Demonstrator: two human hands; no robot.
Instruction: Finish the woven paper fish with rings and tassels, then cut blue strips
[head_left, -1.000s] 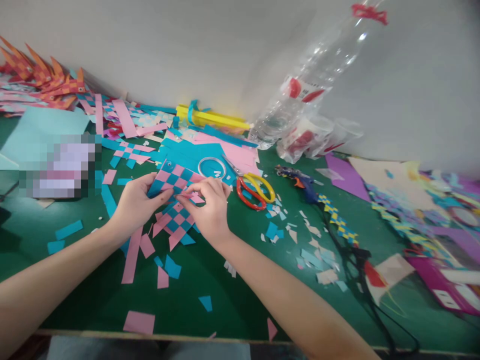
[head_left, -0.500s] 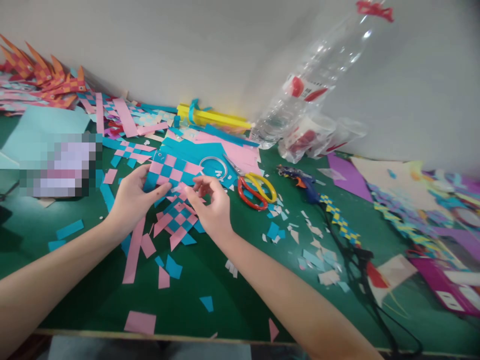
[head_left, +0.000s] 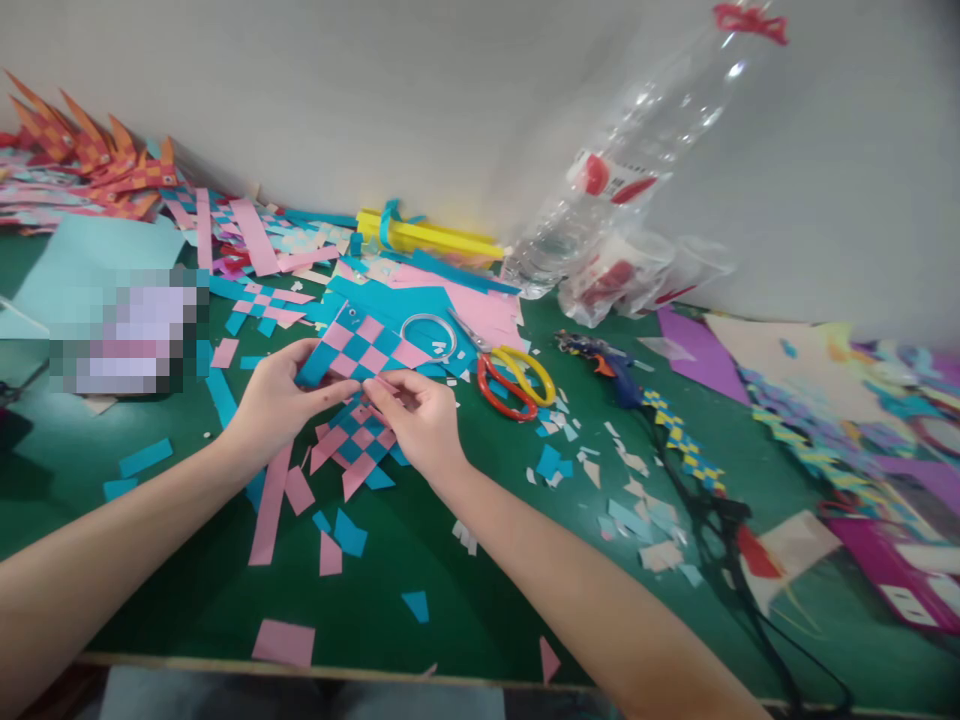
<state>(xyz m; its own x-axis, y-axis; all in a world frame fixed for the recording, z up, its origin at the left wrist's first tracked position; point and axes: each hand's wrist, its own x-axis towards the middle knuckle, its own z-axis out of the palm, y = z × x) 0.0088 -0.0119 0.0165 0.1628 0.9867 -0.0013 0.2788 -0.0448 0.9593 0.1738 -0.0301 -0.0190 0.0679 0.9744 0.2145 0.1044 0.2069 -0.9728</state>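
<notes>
My left hand [head_left: 274, 405] grips the lower left edge of a woven pink and blue paper piece [head_left: 367, 345], held just above the green table [head_left: 420, 560]. My right hand [head_left: 420, 415] pinches the same piece at its lower edge, thumb and fingers pressed together. A second woven pink and blue piece [head_left: 356, 440] lies flat on the table under my hands. Red and yellow scissors [head_left: 514, 380] lie just right of my right hand, beside a clear tape ring [head_left: 427, 335].
Loose pink and blue strips and scraps litter the table. Blue and pink sheets, yellow strips [head_left: 427, 238] and orange woven shapes [head_left: 82, 160] sit along the wall. Crushed clear bottles [head_left: 622, 190] lean at the back. A glue gun [head_left: 600, 360] with a black cord lies to the right.
My right hand let go of the woven piece and opened half a second ago, and now pinches its lower edge again. My left hand kept its hold, shifting the piece slightly.
</notes>
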